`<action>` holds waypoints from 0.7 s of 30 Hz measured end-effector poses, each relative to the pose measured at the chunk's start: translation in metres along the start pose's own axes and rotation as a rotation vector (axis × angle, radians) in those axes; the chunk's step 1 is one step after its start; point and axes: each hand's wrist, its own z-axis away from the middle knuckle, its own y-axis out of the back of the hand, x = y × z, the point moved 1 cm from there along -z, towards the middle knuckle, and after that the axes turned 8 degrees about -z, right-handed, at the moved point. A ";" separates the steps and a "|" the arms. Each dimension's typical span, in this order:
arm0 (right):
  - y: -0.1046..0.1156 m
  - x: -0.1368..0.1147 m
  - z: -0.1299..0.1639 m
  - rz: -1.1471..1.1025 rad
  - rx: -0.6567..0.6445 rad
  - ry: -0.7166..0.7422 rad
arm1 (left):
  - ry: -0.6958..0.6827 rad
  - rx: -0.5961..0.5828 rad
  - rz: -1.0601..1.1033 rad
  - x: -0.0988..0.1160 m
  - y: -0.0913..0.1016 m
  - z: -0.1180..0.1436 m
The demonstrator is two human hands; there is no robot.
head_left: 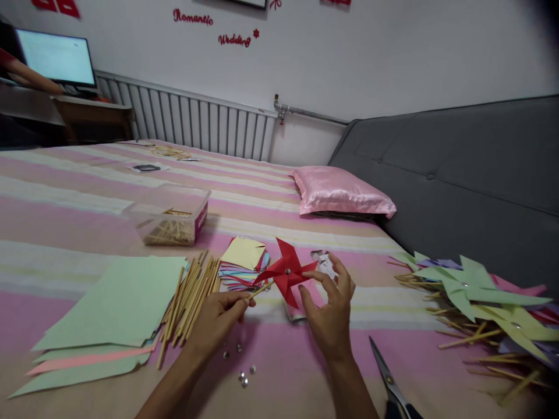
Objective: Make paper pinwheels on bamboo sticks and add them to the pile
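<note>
Left hand (218, 317) pinching the wooden stick (261, 288) of a red pinwheel (286, 273); right hand (331, 305) half-open, fingertips touching a blade, over the striped bed (87, 192).

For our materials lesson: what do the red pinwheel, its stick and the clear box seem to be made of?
Red pinwheel: looks like matte paper, with sharp folded creases. Its stick, pinched by the left hand: probably pale wood or bamboo, thin and dull. Clear box: seemingly see-through plastic, since the sticks inside show through its walls.
</note>
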 end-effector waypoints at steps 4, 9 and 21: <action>0.000 0.001 0.000 -0.011 -0.021 0.039 | 0.005 -0.013 0.013 0.003 0.001 0.001; -0.002 0.005 0.001 -0.043 -0.013 0.089 | 0.025 -0.001 0.051 0.007 0.001 0.003; -0.004 -0.004 0.001 -0.126 -0.097 0.074 | 0.053 -0.053 0.107 0.008 -0.001 0.004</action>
